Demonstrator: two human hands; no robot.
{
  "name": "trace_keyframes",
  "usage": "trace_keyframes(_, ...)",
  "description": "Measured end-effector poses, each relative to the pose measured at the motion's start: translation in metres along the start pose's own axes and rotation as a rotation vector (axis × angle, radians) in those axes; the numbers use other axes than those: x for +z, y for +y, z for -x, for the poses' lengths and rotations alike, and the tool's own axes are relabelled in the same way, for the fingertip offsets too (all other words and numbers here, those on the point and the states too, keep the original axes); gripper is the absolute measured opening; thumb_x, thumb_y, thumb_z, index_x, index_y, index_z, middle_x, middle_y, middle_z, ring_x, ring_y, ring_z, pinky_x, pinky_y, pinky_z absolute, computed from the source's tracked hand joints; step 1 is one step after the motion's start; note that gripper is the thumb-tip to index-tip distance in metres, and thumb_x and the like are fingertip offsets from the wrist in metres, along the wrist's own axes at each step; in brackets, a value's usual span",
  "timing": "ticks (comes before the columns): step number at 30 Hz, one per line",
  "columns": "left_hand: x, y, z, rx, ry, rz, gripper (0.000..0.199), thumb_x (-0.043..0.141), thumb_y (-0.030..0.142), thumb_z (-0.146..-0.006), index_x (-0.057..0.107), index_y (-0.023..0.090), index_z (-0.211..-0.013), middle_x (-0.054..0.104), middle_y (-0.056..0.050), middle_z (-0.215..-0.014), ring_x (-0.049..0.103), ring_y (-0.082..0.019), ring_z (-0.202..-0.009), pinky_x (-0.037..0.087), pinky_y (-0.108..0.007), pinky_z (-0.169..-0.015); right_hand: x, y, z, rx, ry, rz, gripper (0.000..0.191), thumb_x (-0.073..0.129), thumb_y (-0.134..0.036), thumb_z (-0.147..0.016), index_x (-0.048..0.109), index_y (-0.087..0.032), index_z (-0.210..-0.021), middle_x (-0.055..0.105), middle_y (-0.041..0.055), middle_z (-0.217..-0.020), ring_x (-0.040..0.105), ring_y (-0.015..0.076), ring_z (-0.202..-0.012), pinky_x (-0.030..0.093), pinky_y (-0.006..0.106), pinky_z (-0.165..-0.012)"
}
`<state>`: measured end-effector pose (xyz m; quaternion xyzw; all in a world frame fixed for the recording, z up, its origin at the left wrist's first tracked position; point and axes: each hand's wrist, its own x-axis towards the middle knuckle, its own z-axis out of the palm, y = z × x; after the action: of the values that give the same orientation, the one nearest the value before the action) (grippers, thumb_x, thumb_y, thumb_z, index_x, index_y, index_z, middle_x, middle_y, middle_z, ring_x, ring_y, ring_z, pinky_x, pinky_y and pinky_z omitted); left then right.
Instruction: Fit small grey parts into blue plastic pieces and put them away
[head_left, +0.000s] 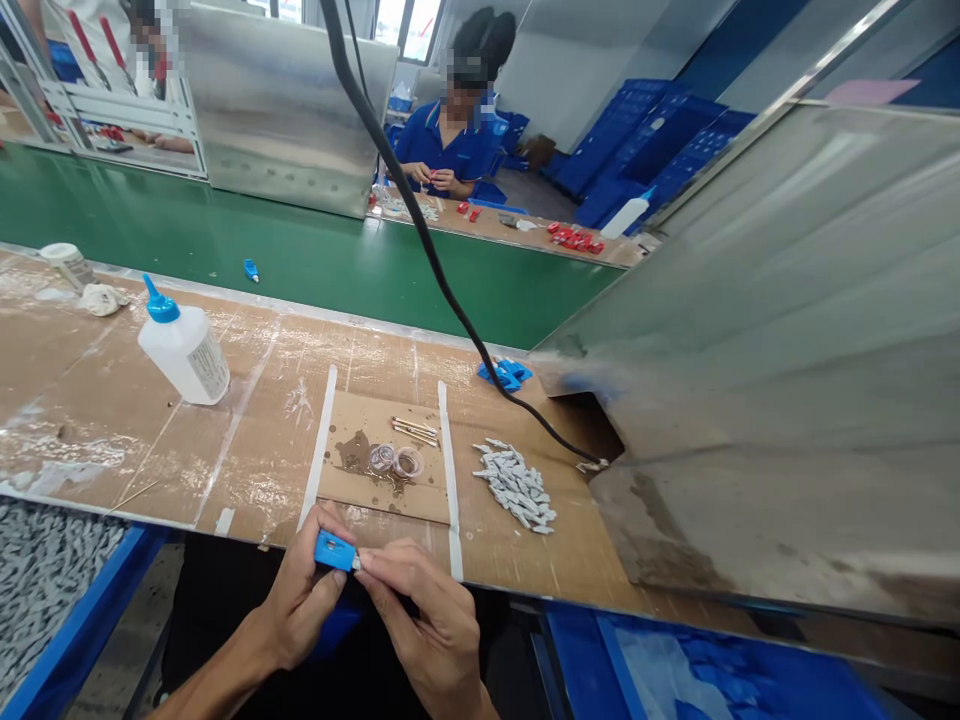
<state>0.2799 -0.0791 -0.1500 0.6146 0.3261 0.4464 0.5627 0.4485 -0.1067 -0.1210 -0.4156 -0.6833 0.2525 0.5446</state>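
Observation:
Just over the table's near edge, my left hand (296,600) is closed around a small blue plastic housing (334,551). With thumb and fingers pinched, my right hand (431,610) grips a small pale grey piece (357,563) at the housing's right end. How deep the piece sits inside cannot be made out. Beyond my hands lies a stained cardboard sheet (349,490) bearing two small round containers (409,463) and several cotton swabs (415,430). To its right is a pile of grey pieces (516,485), with several blue housings (506,374) farther back.
A white bottle (184,355) with a blue nozzle stands on the left. A black cable (431,245) hangs across the view. Metal sheeting (772,370) walls the right side. Behind the table runs a green belt (322,260); a co-worker (442,150) sits beyond. Left is a crate (97,610).

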Motion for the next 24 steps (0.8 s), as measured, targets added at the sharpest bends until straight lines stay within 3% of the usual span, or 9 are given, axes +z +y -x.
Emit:
trace_keyframes(6, 0.002, -0.006, 0.003, -0.043, 0.063, 0.039, 0.017, 0.048, 0.041, -0.101, 0.054, 0.026, -0.106, 0.046, -0.001, -0.092, 0.045, -0.021, -0.081, 0.039, -0.032, -0.076, 0.003, 0.001, 0.001, -0.008, 0.026, 0.022, 0.042, 0.065, 0.004, -0.086, 0.069, -0.025, -0.117, 0.074, 0.0031, -0.097, 0.069, 0.0166, -0.084, 0.06, 0.03, -0.073)
trace_keyframes(12, 0.009, -0.003, -0.005, -0.075, -0.028, 0.005, 0.012, 0.048, 0.032, -0.1, 0.055, 0.027, -0.109, 0.049, -0.003, -0.1, 0.05, -0.022, -0.093, 0.04, -0.034, -0.086, -0.007, 0.003, 0.0, -0.048, 0.075, 0.083, 0.04, 0.064, 0.003, -0.086, 0.071, -0.025, -0.114, 0.074, 0.0034, -0.094, 0.071, 0.017, -0.08, 0.061, 0.028, -0.07)
trace_keyframes(14, 0.018, -0.003, -0.005, -0.058, -0.024, 0.0, 0.02, 0.051, 0.034, -0.099, 0.055, 0.029, -0.118, 0.053, -0.005, -0.107, 0.052, -0.024, -0.097, 0.043, -0.034, -0.085, -0.019, 0.001, -0.003, -0.048, 0.059, 0.086, 0.04, 0.065, 0.001, -0.085, 0.072, -0.027, -0.113, 0.075, 0.0032, -0.093, 0.072, 0.0189, -0.078, 0.062, 0.03, -0.068)
trace_keyframes(16, 0.028, -0.005, -0.004, -0.019, -0.025, 0.009, 0.039, 0.053, 0.039, -0.098, 0.047, 0.031, -0.136, 0.056, -0.008, -0.113, 0.054, -0.023, -0.09, 0.045, -0.034, -0.078, -0.037, -0.005, -0.007, -0.021, 0.075, 0.082, 0.033, 0.067, -0.006, -0.086, 0.075, -0.03, -0.107, 0.076, 0.0026, -0.088, 0.072, 0.0218, -0.073, 0.062, 0.033, -0.063)
trace_keyframes(18, 0.034, -0.01, -0.003, 0.072, -0.063, 0.029, 0.061, 0.052, 0.044, -0.097, 0.031, 0.031, -0.152, 0.059, -0.01, -0.112, 0.052, -0.019, -0.074, 0.046, -0.033, -0.07, -0.062, -0.009, -0.013, 0.017, 0.199, 0.136, 0.019, 0.071, -0.017, -0.085, 0.078, -0.031, -0.096, 0.075, 0.0035, -0.082, 0.072, 0.025, -0.071, 0.062, 0.036, -0.062)
trace_keyframes(20, 0.035, -0.019, -0.001, 0.168, -0.175, 0.013, 0.065, 0.051, 0.044, -0.097, 0.028, 0.029, -0.155, 0.063, -0.01, -0.104, 0.047, -0.017, -0.064, 0.043, -0.032, -0.064, -0.091, -0.01, -0.025, 0.07, 0.443, 0.243, 0.009, 0.078, -0.027, -0.081, 0.079, -0.028, -0.09, 0.075, 0.0054, -0.081, 0.071, 0.0258, -0.072, 0.062, 0.037, -0.065)
trace_keyframes(22, 0.03, -0.033, 0.005, 0.205, -0.313, -0.083, 0.047, 0.048, 0.036, -0.098, 0.047, 0.027, -0.144, 0.068, -0.01, -0.093, 0.051, -0.018, -0.064, 0.043, -0.032, -0.064, -0.121, -0.002, -0.042, 0.113, 0.679, 0.321, 0.021, 0.084, -0.035, -0.077, 0.079, -0.024, -0.094, 0.074, 0.0067, -0.085, 0.07, 0.0231, -0.073, 0.06, 0.036, -0.071)
trace_keyframes(24, 0.021, -0.054, 0.013, 0.149, -0.401, -0.229, 0.032, 0.047, 0.027, -0.096, 0.067, 0.027, -0.121, 0.071, -0.009, -0.085, 0.059, -0.022, -0.071, 0.045, -0.034, -0.071, -0.149, 0.015, -0.067, 0.146, 0.815, 0.331, 0.031, 0.085, -0.04, -0.075, 0.079, -0.021, -0.099, 0.074, 0.0076, -0.086, 0.069, 0.0194, -0.073, 0.058, 0.035, -0.077)
